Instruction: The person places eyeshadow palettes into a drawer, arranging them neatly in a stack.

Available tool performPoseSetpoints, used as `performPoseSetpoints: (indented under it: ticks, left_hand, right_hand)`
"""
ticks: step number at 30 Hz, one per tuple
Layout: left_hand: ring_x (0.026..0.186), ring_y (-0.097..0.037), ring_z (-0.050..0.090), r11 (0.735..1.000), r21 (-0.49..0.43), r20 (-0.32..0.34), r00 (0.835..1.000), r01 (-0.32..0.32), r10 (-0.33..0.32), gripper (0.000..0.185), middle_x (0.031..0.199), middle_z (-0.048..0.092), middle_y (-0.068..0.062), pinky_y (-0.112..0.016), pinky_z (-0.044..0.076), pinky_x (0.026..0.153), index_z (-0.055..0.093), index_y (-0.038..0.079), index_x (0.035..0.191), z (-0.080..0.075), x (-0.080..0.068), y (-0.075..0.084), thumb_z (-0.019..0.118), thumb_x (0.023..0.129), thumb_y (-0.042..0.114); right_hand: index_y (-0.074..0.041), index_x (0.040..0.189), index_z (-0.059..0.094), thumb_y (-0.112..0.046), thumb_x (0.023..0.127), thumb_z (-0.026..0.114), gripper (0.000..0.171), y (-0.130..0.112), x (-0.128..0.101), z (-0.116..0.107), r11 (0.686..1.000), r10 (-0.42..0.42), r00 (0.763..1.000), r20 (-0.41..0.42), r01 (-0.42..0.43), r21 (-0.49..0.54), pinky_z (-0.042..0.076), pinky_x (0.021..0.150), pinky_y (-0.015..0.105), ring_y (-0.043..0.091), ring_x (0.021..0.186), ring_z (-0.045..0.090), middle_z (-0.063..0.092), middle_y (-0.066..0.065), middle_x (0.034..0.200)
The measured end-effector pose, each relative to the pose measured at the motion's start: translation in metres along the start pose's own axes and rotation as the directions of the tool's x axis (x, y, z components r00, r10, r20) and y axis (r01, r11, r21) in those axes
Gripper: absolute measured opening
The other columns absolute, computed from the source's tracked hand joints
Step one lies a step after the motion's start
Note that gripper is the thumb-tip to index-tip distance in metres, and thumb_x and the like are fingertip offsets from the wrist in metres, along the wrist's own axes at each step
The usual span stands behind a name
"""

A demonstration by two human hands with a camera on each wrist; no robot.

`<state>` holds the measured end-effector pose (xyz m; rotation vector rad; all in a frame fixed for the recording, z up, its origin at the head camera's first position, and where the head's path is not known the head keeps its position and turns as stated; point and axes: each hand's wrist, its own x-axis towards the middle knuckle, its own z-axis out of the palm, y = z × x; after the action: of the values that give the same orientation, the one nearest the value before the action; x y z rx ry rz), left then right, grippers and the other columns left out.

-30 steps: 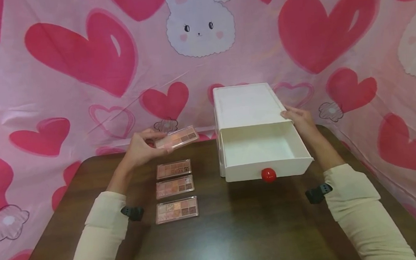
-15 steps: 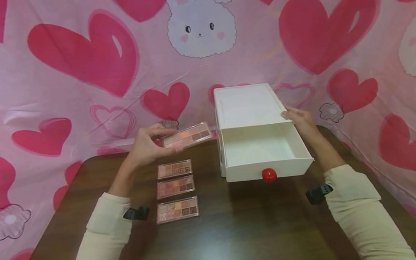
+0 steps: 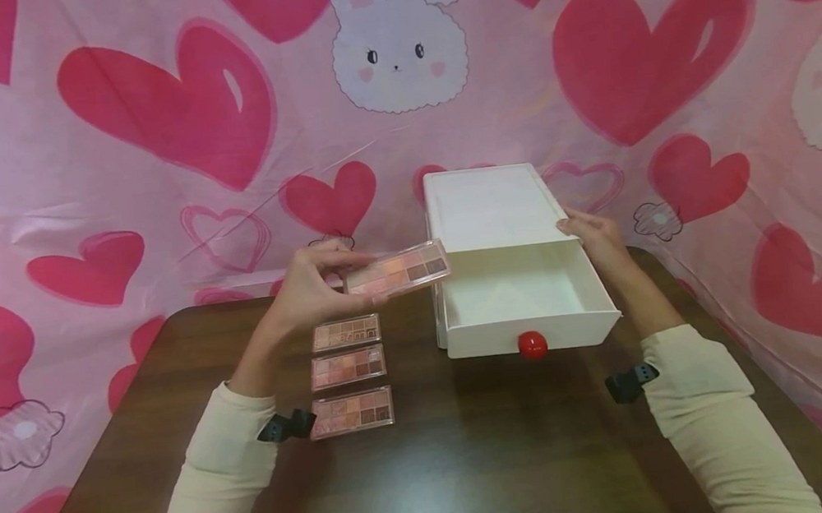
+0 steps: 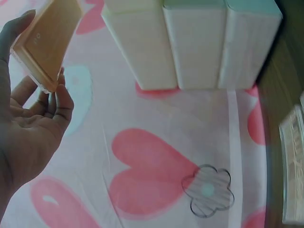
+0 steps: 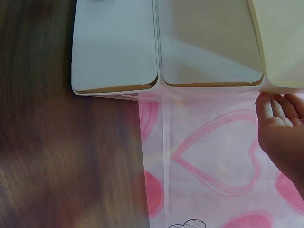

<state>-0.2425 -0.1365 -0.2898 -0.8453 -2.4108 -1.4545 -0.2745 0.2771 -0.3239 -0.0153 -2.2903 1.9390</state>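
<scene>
While the left hand (image 3: 317,286) clamps a palette (image 3: 405,269) between thumb and fingers, the right hand (image 3: 598,240) grips the cabinet (image 3: 490,207), thumb on its top edge. Right of the left grip is the drawer (image 3: 482,340); below it, three palettes (image 3: 348,367) lie on the table (image 3: 476,465).

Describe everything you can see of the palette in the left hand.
The palette is a flat, rectangular case with clear, plastic-looking edges. Its face shows two rows of color pans, running from pinks and oranges to dark brown at the far end. The left wrist view shows its orange-tan back, with a mark too small to read. The left hand grips one end between thumb and fingers, holding it tilted above the table, beside the white drawer unit but not touching it.
</scene>
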Motion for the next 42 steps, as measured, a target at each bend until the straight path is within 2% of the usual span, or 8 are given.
performPoseSetpoints:
  ticks: [5, 8, 13, 17, 21, 28, 31, 42]
  left_hand:
    - [0.076, -0.016, 0.049, 0.999, -0.020, 0.033, 0.999, -0.032, 0.033, 0.049, 0.078, 0.056, -0.006, -0.022, 0.045, 0.059, 0.079, 0.006, 0.111, 0.012, 0.003, 0.010, 0.094, 0.065, 0.014]
    - [0.072, -0.018, 0.050, 0.998, -0.048, 0.057, 0.998, -0.028, 0.030, 0.050, 0.079, 0.056, -0.007, -0.023, 0.046, 0.055, 0.078, 0.007, 0.114, 0.022, 0.006, 0.016, 0.093, 0.066, 0.014]
    - [0.074, -0.024, 0.049, 0.999, -0.030, 0.092, 0.995, -0.031, 0.034, 0.056, 0.077, 0.053, -0.006, -0.026, 0.041, 0.058, 0.078, 0.010, 0.117, 0.041, 0.012, 0.026, 0.094, 0.065, 0.022]
    - [0.073, -0.023, 0.054, 1.000, -0.024, 0.136, 0.991, -0.009, 0.013, 0.056, 0.081, 0.057, -0.005, -0.029, 0.045, 0.059, 0.078, 0.009, 0.114, 0.057, 0.019, 0.032, 0.095, 0.063, 0.025]
    - [0.074, -0.018, 0.060, 1.000, -0.002, 0.190, 0.982, 0.014, -0.014, 0.057, 0.090, 0.065, -0.002, -0.030, 0.051, 0.062, 0.078, 0.008, 0.115, 0.071, 0.026, 0.036, 0.095, 0.064, 0.028]
    - [0.073, -0.016, 0.050, 0.991, 0.120, 0.252, 0.967, -0.065, 0.033, 0.057, 0.078, 0.058, -0.002, -0.026, 0.039, 0.059, 0.077, 0.010, 0.118, 0.087, 0.036, 0.046, 0.093, 0.068, 0.031]
    - [0.073, -0.016, 0.049, 0.984, 0.149, 0.275, 0.960, -0.092, 0.048, 0.055, 0.078, 0.059, -0.001, -0.025, 0.036, 0.059, 0.077, 0.010, 0.117, 0.092, 0.041, 0.050, 0.092, 0.069, 0.032]
    - [0.077, -0.015, 0.054, 0.973, 0.196, 0.372, 0.927, -0.124, 0.043, 0.047, 0.082, 0.063, -0.001, -0.023, 0.042, 0.064, 0.079, 0.012, 0.112, 0.115, 0.055, 0.051, 0.088, 0.072, 0.036]
  right_hand:
    - [-0.003, 0.154, 0.036, -0.026, 0.098, 0.055, 0.063, -0.001, 0.000, 0.000, 1.000, -0.004, 1.000, 0.002, 0.004, 0.002, 0.057, 0.064, 0.017, -0.006, 0.070, 0.064, 0.066, -0.030, 0.075]
    - [-0.003, 0.154, 0.035, -0.025, 0.098, 0.055, 0.063, -0.001, 0.001, 0.000, 1.000, -0.002, 1.000, 0.007, 0.002, 0.013, 0.057, 0.063, 0.017, -0.005, 0.068, 0.065, 0.067, -0.028, 0.074]
    - [-0.002, 0.153, 0.035, -0.024, 0.097, 0.055, 0.064, 0.000, 0.000, -0.001, 0.999, -0.003, 1.000, 0.008, 0.003, 0.042, 0.057, 0.062, 0.017, -0.005, 0.067, 0.065, 0.068, -0.027, 0.074]
    - [0.000, 0.153, 0.035, -0.024, 0.098, 0.054, 0.063, 0.001, -0.001, -0.001, 0.999, -0.025, 1.000, 0.016, 0.025, 0.042, 0.057, 0.063, 0.017, -0.005, 0.070, 0.065, 0.068, -0.027, 0.077]
    - [0.002, 0.153, 0.035, -0.024, 0.098, 0.054, 0.064, 0.002, -0.002, -0.001, 0.999, -0.038, 0.999, 0.022, 0.037, 0.038, 0.057, 0.065, 0.017, -0.005, 0.073, 0.065, 0.067, -0.028, 0.079]
    - [0.002, 0.154, 0.034, -0.024, 0.098, 0.054, 0.065, 0.000, -0.001, 0.000, 0.998, -0.019, 1.000, 0.022, 0.018, 0.063, 0.057, 0.064, 0.016, -0.005, 0.071, 0.066, 0.069, -0.026, 0.076]
    - [0.002, 0.154, 0.034, -0.023, 0.098, 0.054, 0.065, 0.000, 0.000, 0.001, 0.997, -0.023, 0.999, 0.025, 0.021, 0.073, 0.057, 0.065, 0.016, -0.006, 0.072, 0.066, 0.069, -0.026, 0.076]
    - [0.000, 0.154, 0.035, -0.024, 0.099, 0.054, 0.063, 0.002, 0.000, 0.000, 0.999, -0.023, 0.999, 0.025, 0.022, 0.044, 0.057, 0.067, 0.015, -0.008, 0.076, 0.065, 0.068, -0.029, 0.079]
